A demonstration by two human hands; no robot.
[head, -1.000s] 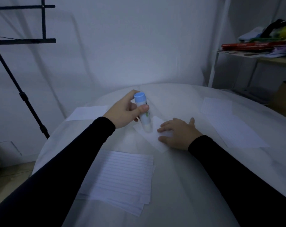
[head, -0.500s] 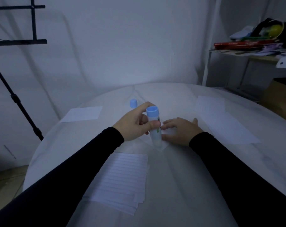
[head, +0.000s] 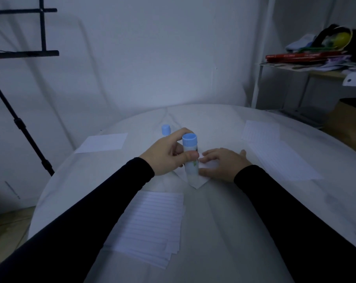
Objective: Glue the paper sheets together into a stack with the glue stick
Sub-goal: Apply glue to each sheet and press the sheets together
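My left hand (head: 165, 155) grips a white glue stick (head: 191, 158) with a blue end, held upright with its lower tip down on a small white paper sheet (head: 199, 180) in the middle of the table. My right hand (head: 222, 164) lies flat on that sheet, fingers spread, pressing it down. The blue cap (head: 166, 129) stands on the table just beyond my left hand. A fanned stack of lined sheets (head: 152, 225) lies near me at the left.
A round white table (head: 224, 231) holds a blank sheet (head: 102, 142) at the far left and lined sheets (head: 275, 152) at the right. A black stand (head: 20, 123) rises at the left. A cluttered shelf (head: 315, 58) is at the back right.
My left hand has drawn the glue stick toward me across the small sheet, from its far part to its near corner. My right hand stays on the sheet.
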